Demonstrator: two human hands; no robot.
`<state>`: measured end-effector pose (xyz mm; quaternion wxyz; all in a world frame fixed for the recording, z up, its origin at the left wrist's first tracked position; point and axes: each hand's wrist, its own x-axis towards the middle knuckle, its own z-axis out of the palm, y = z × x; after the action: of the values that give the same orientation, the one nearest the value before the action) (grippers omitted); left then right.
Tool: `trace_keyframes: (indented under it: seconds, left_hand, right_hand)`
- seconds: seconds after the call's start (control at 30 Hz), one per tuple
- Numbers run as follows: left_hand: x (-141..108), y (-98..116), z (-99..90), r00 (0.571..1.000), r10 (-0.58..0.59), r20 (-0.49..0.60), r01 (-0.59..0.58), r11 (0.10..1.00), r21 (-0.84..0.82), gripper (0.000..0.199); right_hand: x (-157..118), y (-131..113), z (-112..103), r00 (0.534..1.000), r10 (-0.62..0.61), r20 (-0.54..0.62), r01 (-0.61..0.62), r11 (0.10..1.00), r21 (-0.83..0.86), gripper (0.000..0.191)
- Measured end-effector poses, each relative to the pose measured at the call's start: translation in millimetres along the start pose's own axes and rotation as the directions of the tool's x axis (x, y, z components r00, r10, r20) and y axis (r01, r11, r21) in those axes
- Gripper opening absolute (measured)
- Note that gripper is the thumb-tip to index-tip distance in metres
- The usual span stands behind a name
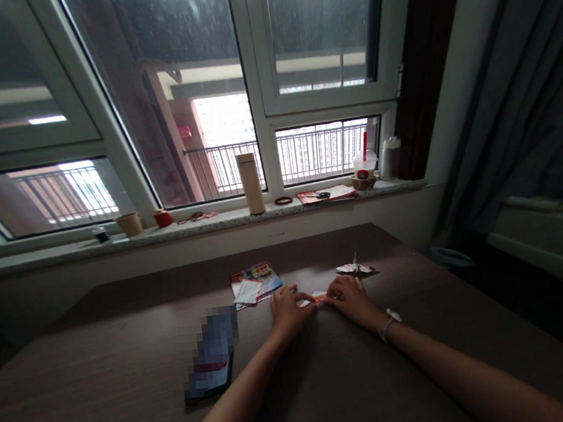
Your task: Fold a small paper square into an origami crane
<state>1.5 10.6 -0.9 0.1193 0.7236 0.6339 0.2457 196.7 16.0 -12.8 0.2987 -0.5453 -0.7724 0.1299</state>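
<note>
Head view: bare left hand (287,312) and bare right hand (350,299) pinch opposite ends of a small white paper piece with red-orange print (318,297) — thumbs near forefingers — over the dark brown tabletop (116,362); a white, patterned paper crane (355,268) stands just beyond the right.

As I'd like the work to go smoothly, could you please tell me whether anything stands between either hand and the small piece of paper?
Nothing visible does: the left hand and the right hand are at opposite sides of the small piece of paper. The folded paper figure lies beyond the right hand, not in between.
</note>
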Motion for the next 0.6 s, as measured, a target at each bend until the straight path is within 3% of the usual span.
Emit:
trace_keyframes:
  seconds: [0.6]
  left_hand:
    - [-1.4, 11.1, 1.4, 0.999, -0.033, -0.019, 0.034, 0.998, 0.053, 0.017]
  right_hand:
    - [0.1, -4.0, 0.6, 0.999, 0.033, -0.020, -0.033, 0.999, -0.009, 0.023]
